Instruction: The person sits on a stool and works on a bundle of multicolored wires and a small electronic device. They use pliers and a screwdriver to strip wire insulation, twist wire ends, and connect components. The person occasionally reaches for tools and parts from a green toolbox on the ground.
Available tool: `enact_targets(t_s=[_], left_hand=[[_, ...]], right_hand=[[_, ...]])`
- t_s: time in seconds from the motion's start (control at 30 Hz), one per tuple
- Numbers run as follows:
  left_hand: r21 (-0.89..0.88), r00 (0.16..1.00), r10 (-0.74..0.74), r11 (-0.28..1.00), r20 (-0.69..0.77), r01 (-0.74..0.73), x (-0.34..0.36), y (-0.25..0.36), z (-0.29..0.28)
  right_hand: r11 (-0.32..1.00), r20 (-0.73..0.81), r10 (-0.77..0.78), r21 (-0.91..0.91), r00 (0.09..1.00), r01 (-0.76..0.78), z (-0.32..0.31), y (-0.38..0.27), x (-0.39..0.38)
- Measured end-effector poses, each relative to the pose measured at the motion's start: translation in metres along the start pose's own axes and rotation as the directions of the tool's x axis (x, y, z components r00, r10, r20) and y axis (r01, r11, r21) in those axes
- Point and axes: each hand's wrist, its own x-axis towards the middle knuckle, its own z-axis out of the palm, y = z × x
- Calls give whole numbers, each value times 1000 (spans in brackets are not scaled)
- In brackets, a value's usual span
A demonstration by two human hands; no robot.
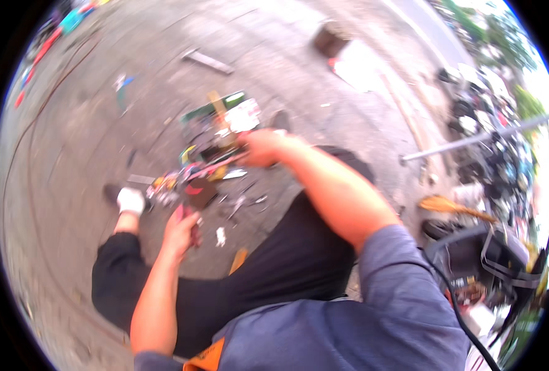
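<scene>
My left hand (180, 234) is closed around a dark red object (195, 235), whose kind is too blurred to tell. Just beyond it lies a brown-red block (201, 193). My right hand (261, 147) reaches into a jumble of tools and small parts between my feet; motion smears its fingers. Close to its fingertips are a pinkish rod (216, 166) and a white packet or card (242, 115). A green-edged tray or box (199, 113) sits behind them. Colourful bits (166, 185) are heaped left of the block, and small metal pieces (240, 201) lie scattered to its right.
A flat metal bar (208, 62) and a brown block (331, 39) lie farther off on the paving. At left, a thin cable (58, 93) curves across the ground. On the right are a grey pole (472, 139), a broom-like yellow thing (454, 206) and a dark bag-like container (466, 253).
</scene>
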Motion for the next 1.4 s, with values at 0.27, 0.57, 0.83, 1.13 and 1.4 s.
enact_targets(t_s=[0.27,0.57,0.83,1.13,1.4], left_hand=[[142,999,-39,989,-3,39,-5,-3,23],[168,999,-35,985,25,30,-16,-4,19],[247,998,-25,969,55,11,-21,-10,27],[258,998,-39,966,49,25,-29,-5,28],[239,998,-53,970,30,44,-22,-10,29]], right_hand=[[984,137,-112,-123,984,129,59,-6,19],[973,44,-172,-151,984,177,59,-32,23],[950,-9,-288,-130,958,284,85,-41,31],[942,-57,-269,-222,962,250,74,-53,21],[932,-109,-357,-110,928,345,103,-61,13]])
